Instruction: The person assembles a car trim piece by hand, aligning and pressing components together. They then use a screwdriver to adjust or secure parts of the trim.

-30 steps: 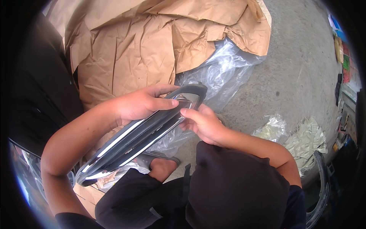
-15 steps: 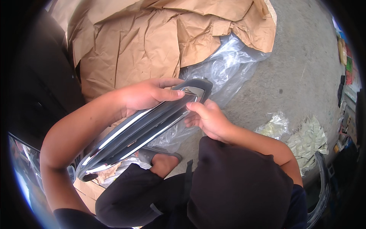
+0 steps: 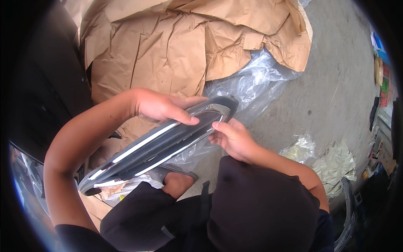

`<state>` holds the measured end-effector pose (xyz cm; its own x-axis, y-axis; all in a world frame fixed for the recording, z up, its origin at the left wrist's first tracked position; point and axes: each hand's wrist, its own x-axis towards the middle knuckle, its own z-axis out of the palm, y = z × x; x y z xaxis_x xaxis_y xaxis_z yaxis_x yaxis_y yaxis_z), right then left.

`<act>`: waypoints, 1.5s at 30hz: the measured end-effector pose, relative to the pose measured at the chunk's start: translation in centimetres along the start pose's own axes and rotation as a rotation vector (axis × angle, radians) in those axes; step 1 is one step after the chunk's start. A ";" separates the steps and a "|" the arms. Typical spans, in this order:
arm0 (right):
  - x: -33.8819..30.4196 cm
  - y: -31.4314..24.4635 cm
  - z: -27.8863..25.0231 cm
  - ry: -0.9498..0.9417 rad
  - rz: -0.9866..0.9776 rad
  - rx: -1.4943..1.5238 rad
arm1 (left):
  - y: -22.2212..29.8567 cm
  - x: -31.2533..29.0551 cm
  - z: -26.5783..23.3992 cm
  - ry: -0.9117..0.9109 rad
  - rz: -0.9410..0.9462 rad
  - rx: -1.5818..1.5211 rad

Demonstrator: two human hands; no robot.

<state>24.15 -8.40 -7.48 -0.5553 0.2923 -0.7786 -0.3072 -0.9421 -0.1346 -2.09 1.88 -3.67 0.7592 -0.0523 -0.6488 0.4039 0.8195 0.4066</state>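
A long dark car grille (image 3: 161,140) with chrome strips lies slantwise across my lap area, its far end up to the right. My left hand (image 3: 163,108) grips its upper edge near that far end, thumb on the face and fingers behind. On the opposite edge, my right hand (image 3: 236,139) pinches the rim, with its thumb on the chrome border and its fingers curled beneath. The grille's near left end hangs by my left forearm, unheld.
Crumpled brown paper (image 3: 159,50) spreads ahead, over clear plastic sheeting (image 3: 260,73). A dark panel (image 3: 46,80) stands at the left. Crumpled pale wrapping (image 3: 336,166) and a curved black strip (image 3: 349,206) lie on the concrete floor (image 3: 327,75) at the right.
The grille has turned slightly, its face now seen at a different angle. My left thumb has shifted a little back along it. Both hands keep their hold, and the whole view has shifted slightly.
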 end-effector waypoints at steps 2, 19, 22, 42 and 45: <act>-0.1 -0.8 -0.2 0.028 0.130 -0.062 | -0.9 0.3 0.0 0.006 0.072 -0.015; 4.9 -14.0 3.7 -0.729 0.058 -1.532 | -1.1 -1.2 6.4 0.214 0.004 -0.074; 5.3 -14.0 4.2 -0.740 0.266 -1.401 | -1.2 -1.6 7.0 0.257 0.067 -0.050; 8.2 -11.3 0.5 -0.615 0.196 -1.084 | 1.6 -6.4 0.3 0.219 -0.212 0.278; 8.1 -11.2 0.6 -0.589 0.147 -1.104 | 2.5 -9.0 0.7 0.335 -0.330 0.225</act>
<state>22.57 4.65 -11.91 -0.8766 -0.0660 -0.4766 0.4370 -0.5238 -0.7312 -7.53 4.00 3.67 0.3829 -0.0716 -0.9210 0.7218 0.6454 0.2499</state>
